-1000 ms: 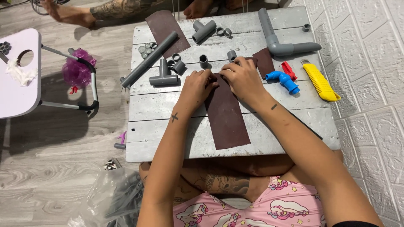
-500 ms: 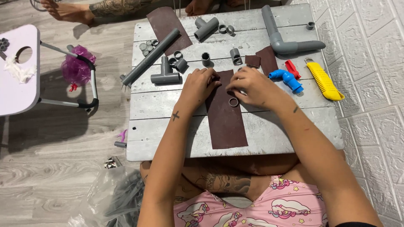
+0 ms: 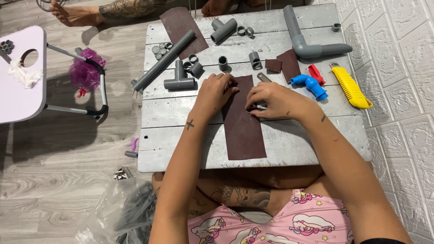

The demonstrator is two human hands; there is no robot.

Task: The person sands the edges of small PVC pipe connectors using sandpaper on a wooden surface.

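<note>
Grey wood-look flooring is spreading out under a low whitewashed plank table (image 3: 181, 153), with a white brick-patterned wall (image 3: 407, 68) running along its right side. Off to the left, a pale lilac folding stand (image 3: 18, 95) is sitting on black tube legs. On the table, a long brown strip of sandpaper (image 3: 244, 131) is lying lengthwise in the middle, reaching from the far centre towards the near edge. A long grey pipe (image 3: 162, 61) is resting diagonally across a second brown sheet (image 3: 178, 22) at the far left, and a grey elbowed pipe (image 3: 300, 38) is lying at the far right. A yellow utility knife (image 3: 351, 88) is sitting near the right edge, with a blue elbow fitting (image 3: 309, 85) and a small red piece (image 3: 317, 74) just beside it. A grey tee fitting (image 3: 180, 80) is lying close to the left hand. The left hand (image 3: 216, 92) is pressing curled fingers down on the strip's upper left edge, pinning it flat. The right hand (image 3: 275, 100) is resting on the strip's right edge, fingers closing round something small that is mostly hidden, so what it is gripping cannot be told.
</note>
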